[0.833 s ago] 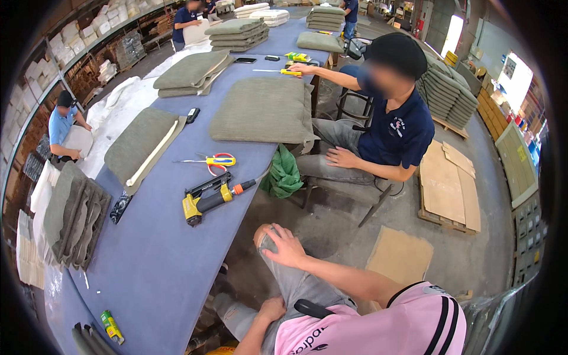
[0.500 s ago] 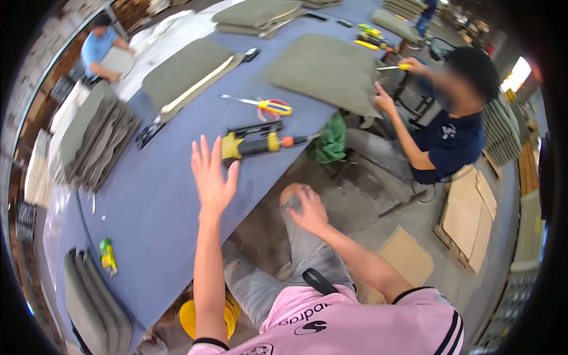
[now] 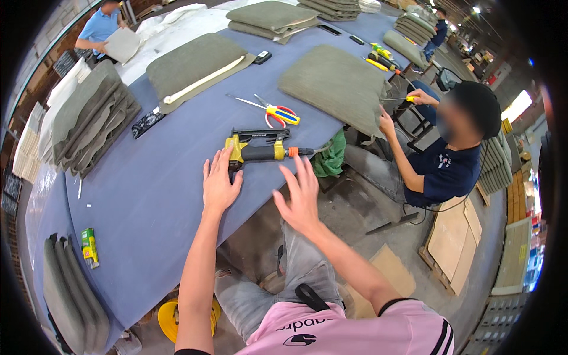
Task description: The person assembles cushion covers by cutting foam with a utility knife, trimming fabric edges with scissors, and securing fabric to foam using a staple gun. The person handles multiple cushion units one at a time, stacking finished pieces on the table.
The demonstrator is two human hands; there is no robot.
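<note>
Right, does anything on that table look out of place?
Slightly: the screwdriver lies over the scissors, an untidy overlap, and small white scraps lie loose on the blue tabletop near the stacked grey-green fabric, like stray litter.

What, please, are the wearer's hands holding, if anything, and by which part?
Nothing appears held: the open left hand is at the yellow end of the pneumatic fastener gun, contact unclear; the open right hand is near its orange fitting.

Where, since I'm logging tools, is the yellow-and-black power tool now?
In the head view, the power tool lies toward the right edge of the blue table, at the left hand, just below the screwdriver.
</note>
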